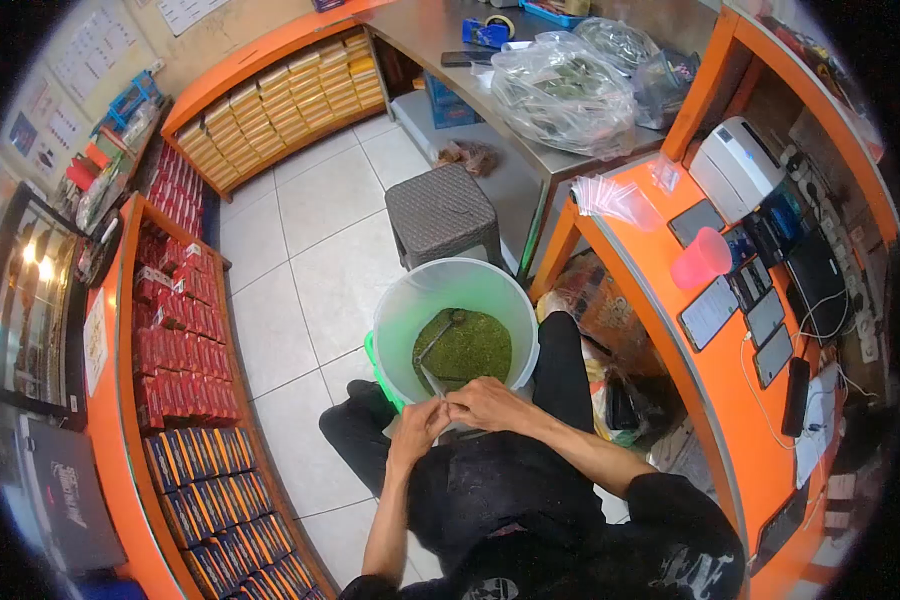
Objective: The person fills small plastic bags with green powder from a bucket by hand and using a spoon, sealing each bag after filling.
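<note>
Between my knees stands a translucent round bucket (395,320) with a green handle (372,350) on its left side. Finely chopped green material (480,352) covers its bottom, with a thin metal-looking tool (433,345) lying on it; the tool's kind is unclear. Over the bucket's near rim, my left hand (419,432) and my right hand (487,404) meet with closed, pinching fingers. A small pale sliver (432,384) shows just beyond the fingertips, but what they grip is mostly hidden.
A grey woven-top stool (446,207) stands just beyond the bucket. On the right, an orange counter (660,290) bears phones, a pink cup (701,258), clear plastic bags (615,200) and a white printer (738,168). Large plastic bags (565,95) lie on the metal table; shelves (185,350) of boxes line the left.
</note>
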Tool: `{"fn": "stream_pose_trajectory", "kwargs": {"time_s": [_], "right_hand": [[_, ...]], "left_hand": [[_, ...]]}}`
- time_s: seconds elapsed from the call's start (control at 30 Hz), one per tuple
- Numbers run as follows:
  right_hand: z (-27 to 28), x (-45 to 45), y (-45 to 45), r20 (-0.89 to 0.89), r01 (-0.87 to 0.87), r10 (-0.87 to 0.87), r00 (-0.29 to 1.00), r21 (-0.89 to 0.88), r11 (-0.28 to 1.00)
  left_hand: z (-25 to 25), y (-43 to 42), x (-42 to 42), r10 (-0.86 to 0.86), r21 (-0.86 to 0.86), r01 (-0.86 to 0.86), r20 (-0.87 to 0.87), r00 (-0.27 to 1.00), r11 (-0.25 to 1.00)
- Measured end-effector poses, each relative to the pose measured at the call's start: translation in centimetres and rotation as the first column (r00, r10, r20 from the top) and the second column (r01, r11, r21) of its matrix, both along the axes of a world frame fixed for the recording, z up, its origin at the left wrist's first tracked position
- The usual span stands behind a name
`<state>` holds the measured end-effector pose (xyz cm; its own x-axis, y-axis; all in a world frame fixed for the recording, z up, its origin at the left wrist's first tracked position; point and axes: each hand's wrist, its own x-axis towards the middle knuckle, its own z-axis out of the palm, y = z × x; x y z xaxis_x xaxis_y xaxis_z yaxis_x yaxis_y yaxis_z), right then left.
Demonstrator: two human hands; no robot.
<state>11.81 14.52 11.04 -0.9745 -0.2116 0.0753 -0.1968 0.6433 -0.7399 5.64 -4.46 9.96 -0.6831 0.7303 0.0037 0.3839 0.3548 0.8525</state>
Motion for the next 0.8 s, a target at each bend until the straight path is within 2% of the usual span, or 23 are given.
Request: {"fn": "stream_pose_trajectory", "kwargs": {"time_s": [0.07,0.1,0.17,0.2,0.27,0.3,0.37,0.4,0.47,0.5,0.57,0.6,0.67,0.7,0.77,0.8], "right_hand": [[-0.4,0.0,-0.4,-0.148,0.079,-0.08,0.986,-0.008,0.997],[-0.5,-0.1,-0.4,-0.151,0.074,-0.074,0.986,-0.009,0.997],[-0.8,-0.2,-0.3,-0.231,0.301,-0.29,0.929,0.016,0.953],[-0.8,-0.2,-0.2,-0.233,0.299,-0.287,0.929,0.016,0.954],[-0.7,-0.1,-0.1,-0.259,0.295,-0.289,0.922,-0.017,0.955],[-0.6,0.0,0.0,-0.268,0.292,-0.288,0.919,-0.027,0.956],[-0.6,0.4,0.2,-0.327,0.148,-0.109,0.939,0.097,0.984],[-0.2,0.5,0.2,-0.342,0.098,-0.045,0.939,0.139,0.985],[0.5,1.0,0.0,-0.312,0.03,0.081,0.947,0.337,0.941],[1.3,1.2,-0.2,-0.298,0.005,0.124,0.946,0.399,0.917],[3.3,1.0,-0.3,-0.122,-0.191,0.262,0.957,0.413,0.89],[3.0,0.9,-0.5,-0.121,-0.196,0.266,0.956,0.409,0.891],[1.3,0.7,-1.0,-0.45,-0.283,0.406,0.795,0.316,0.906],[-0.5,0.5,-1.1,-0.439,-0.29,0.404,0.802,0.305,0.907],[-4.2,0.7,-1.7,-0.207,-0.377,0.409,0.889,0.178,0.909],[-2.5,0.5,-1.5,-0.049,-0.407,0.432,0.9,0.257,0.876]], "left_hand": [[-0.9,-0.1,0.1,0.076,0.068,-0.069,-0.104,0.992,0.995],[-1.0,0.0,0.1,0.082,0.068,-0.074,-0.108,0.991,0.995],[-1.1,0.1,-0.1,0.281,0.176,-0.244,-0.23,0.932,0.954],[-0.7,0.2,-0.3,0.284,0.178,-0.246,-0.232,0.93,0.953],[0.3,0.5,-0.8,0.218,0.0,-0.219,-0.104,0.97,0.976],[0.8,0.3,-1.1,0.222,0.002,-0.223,-0.103,0.97,0.975],[1.6,-0.5,-2.0,0.023,-0.125,-0.021,0.01,1.0,0.992],[1.7,-0.7,-2.5,0.028,-0.124,-0.027,0.012,1.0,0.992],[1.6,-1.1,-3.2,-0.098,-0.151,0.122,0.156,0.983,0.981],[1.4,-1.4,-3.6,-0.092,-0.153,0.116,0.156,0.983,0.981],[1.3,-1.9,-4.5,-0.134,-0.21,0.181,0.221,0.966,0.961],[1.7,-2.2,-4.8,-0.129,-0.213,0.177,0.223,0.966,0.961],[2.3,-2.7,-5.1,-0.116,-0.292,0.226,0.352,0.929,0.929],[1.4,-3.1,-5.4,-0.111,-0.294,0.229,0.369,0.923,0.928],[-1.5,-4.4,-5.0,-0.036,-0.12,0.071,0.276,0.96,0.99],[-0.9,-4.3,-4.6,-0.025,-0.033,0.034,0.235,0.972,0.999]]}}
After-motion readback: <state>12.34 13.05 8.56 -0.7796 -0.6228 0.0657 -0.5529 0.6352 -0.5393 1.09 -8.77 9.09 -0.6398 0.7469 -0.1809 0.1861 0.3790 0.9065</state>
